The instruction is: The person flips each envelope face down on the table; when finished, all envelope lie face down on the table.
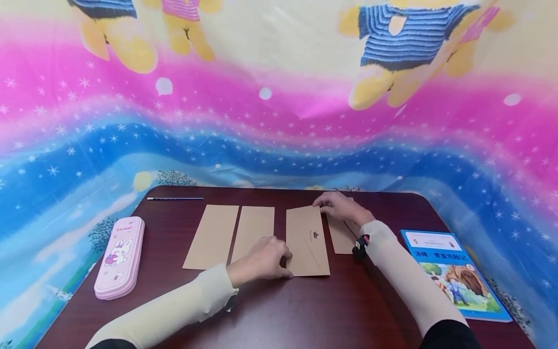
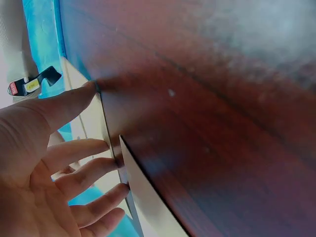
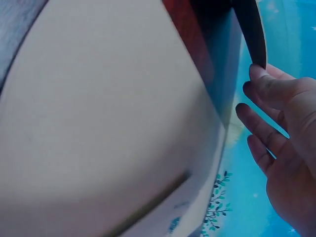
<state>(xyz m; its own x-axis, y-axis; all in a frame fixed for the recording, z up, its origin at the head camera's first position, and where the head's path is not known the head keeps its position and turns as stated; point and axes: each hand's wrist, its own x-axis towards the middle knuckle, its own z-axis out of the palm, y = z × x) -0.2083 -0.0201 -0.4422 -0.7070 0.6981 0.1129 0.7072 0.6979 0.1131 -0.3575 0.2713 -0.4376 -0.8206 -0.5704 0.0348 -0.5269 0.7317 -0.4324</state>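
A thin kraft-paper rectangle (image 1: 305, 247) with a small crown print and a diagonal line lies at the table's middle. My right hand (image 1: 342, 207) pinches its top right corner between thumb and fingertips. In the right wrist view that corner (image 3: 253, 37) stands on edge, its face dark. At its lower left my left hand (image 1: 266, 257) touches the edge, fingers spread and loosely bent, thumb at the bottom corner. Two plain kraft rectangles, a far-left one (image 1: 212, 237) and its neighbour (image 1: 256, 225), lie flat to the left. Another kraft rectangle (image 1: 339, 237) sits under my right forearm, partly hidden.
A pink pencil case (image 1: 119, 257) with a rabbit lies at the left edge of the dark wooden table (image 1: 279, 320). Behind it is a thin pencil (image 1: 175, 198). A blue picture-covered book (image 1: 457, 276) lies at the right. Patterned cloth (image 1: 279, 111) hangs round the table.
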